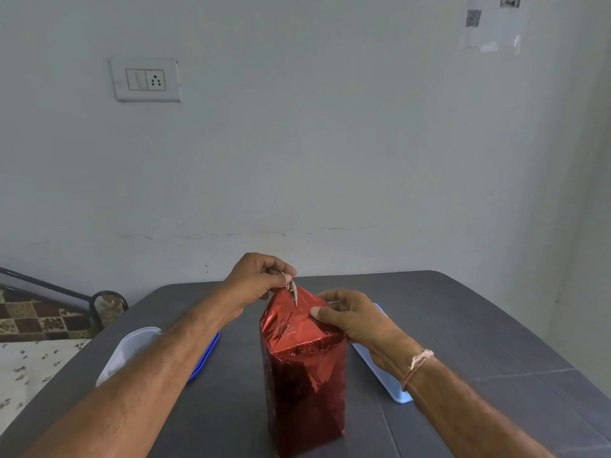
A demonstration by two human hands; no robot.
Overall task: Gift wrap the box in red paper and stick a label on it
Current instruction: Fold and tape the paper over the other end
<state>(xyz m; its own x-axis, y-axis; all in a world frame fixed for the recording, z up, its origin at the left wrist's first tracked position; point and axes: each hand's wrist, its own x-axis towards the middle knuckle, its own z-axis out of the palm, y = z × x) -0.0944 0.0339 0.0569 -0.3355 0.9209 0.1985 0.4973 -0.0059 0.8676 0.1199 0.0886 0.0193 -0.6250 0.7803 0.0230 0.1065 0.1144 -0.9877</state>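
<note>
1. Two hands are at the top of one box. The left hand's [259, 276] thumb and forefinger pinch a pale, pointed flap [293, 290] at the paper's peak; its other fingers are curled in.
2. The right hand's [355, 320] thumb [318, 313] presses flat on the sloping paper [287, 312]. Its fingers curve round the top edge at the box's 2 o'clock, holding it.
3. One box [305, 375], fully covered in shiny red paper, stands upright on the table [479, 325], near its front edge, between the two forearms. The paper is gathered to a crumpled point on top.
4. One thread [417, 363] is tied round the right wrist.
5. Three flat plastic pieces lie on the table:
   - one clear tub [127, 352] at the box's 9 o'clock, partly under the left forearm; I cannot tell what is in it.
   - one blue lid [205, 357] just beside the tub, also under that forearm.
   - one pale blue tray [377, 365] at 3 o'clock, behind the right wrist; I cannot tell whether it holds anything.
6. One socket [145, 80] is on the wall at 11 o'clock, and one sheet [492, 23] with a square code at 1 o'clock.
</note>
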